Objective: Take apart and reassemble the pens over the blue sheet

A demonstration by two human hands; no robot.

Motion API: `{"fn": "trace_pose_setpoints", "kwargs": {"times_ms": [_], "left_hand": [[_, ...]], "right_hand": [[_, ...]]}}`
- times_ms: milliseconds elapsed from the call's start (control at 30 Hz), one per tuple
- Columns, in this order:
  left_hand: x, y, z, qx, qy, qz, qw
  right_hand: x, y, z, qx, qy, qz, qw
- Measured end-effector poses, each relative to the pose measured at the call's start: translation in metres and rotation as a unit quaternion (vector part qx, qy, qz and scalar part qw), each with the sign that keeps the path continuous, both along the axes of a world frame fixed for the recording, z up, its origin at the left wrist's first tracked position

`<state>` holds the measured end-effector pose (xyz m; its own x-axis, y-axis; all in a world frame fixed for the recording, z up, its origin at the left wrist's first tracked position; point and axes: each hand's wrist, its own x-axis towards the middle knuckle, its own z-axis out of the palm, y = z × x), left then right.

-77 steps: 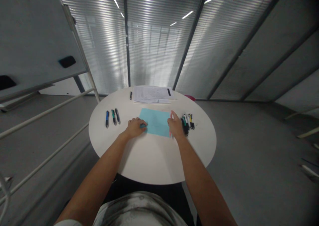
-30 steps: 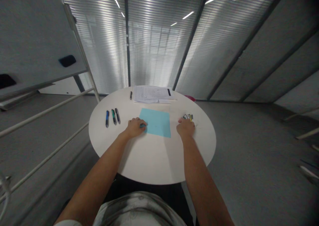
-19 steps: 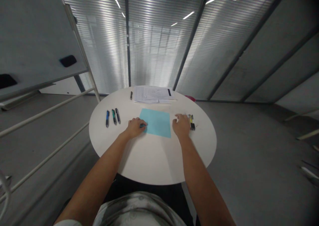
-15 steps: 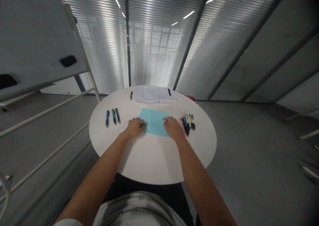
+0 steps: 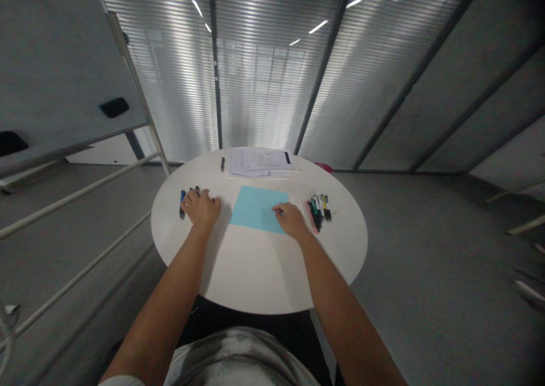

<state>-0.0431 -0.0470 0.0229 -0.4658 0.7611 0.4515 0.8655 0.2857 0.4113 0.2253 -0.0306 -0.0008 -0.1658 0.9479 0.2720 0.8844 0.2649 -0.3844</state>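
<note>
Left of the blue paper sheet [image 5: 259,209], left hand [image 5: 201,209] covers the pen row [image 5: 183,200], fingers curled, grip unclear; pens run away from the body. Right hand [image 5: 290,219] rests flat on the sheet's right edge.

round white table [image 5: 255,278] — pens [image 5: 318,207], blue sheet [image 5: 255,207], papers [image 5: 259,162]

A sheet of paper [image 5: 258,209] lies mid-table [image 5: 255,278], with a paper stack [image 5: 259,162] behind it. Pens [image 5: 183,201] lie to its left under the left hand [image 5: 201,209]; more pens [image 5: 318,207] lie right, beside the right hand [image 5: 290,218].
</note>
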Motion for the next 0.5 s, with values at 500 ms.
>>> {"fn": "trace_pose_setpoints", "kwargs": {"times_ms": [500], "left_hand": [[-0.023,0.016,-0.021,-0.056,-0.026,0.042,0.997]], "right_hand": [[0.001,0.001,-0.002,0.01,0.003,0.006,1.0]]}}
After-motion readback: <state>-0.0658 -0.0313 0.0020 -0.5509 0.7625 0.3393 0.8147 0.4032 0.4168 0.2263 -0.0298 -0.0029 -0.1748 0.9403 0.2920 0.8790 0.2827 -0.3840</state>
